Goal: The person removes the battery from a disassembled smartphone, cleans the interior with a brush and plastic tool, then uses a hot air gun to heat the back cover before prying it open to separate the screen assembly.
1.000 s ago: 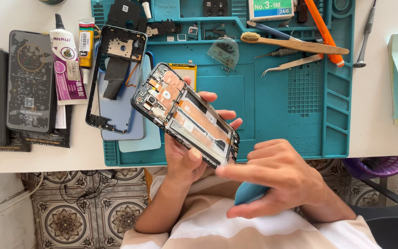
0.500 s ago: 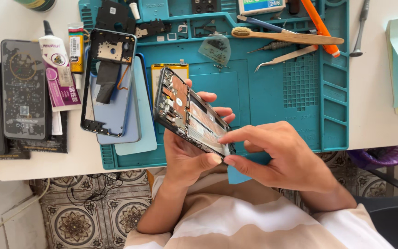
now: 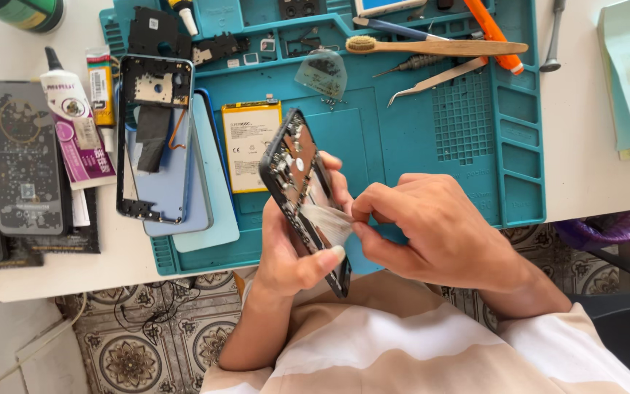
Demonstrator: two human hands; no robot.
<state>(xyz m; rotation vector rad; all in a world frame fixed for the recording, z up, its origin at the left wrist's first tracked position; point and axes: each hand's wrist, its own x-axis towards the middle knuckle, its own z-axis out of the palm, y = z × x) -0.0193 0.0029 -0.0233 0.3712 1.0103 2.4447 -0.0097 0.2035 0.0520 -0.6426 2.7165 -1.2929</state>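
My left hand [image 3: 293,255] grips an opened phone frame [image 3: 292,164], tilted almost edge-on, its circuit boards facing right. My right hand [image 3: 432,230] pinches a thin clear strip [image 3: 327,221] that runs from inside the frame. Both hands are over the near edge of the teal repair mat [image 3: 402,138]. A flat yellow-white battery [image 3: 251,146] lies on the mat just left of the frame.
A black phone mid-frame [image 3: 153,138] lies on pale blue back covers at the mat's left. A glue tube [image 3: 74,124] and dark phone panel [image 3: 20,160] sit further left. A wooden toothbrush [image 3: 432,47], tweezers [image 3: 439,76] and an orange tool [image 3: 494,33] lie at the back.
The phone frame has turned from lying flat and face-up to nearly edge-on. My right hand moved in from the lower right and took hold of a clear strip in the frame.
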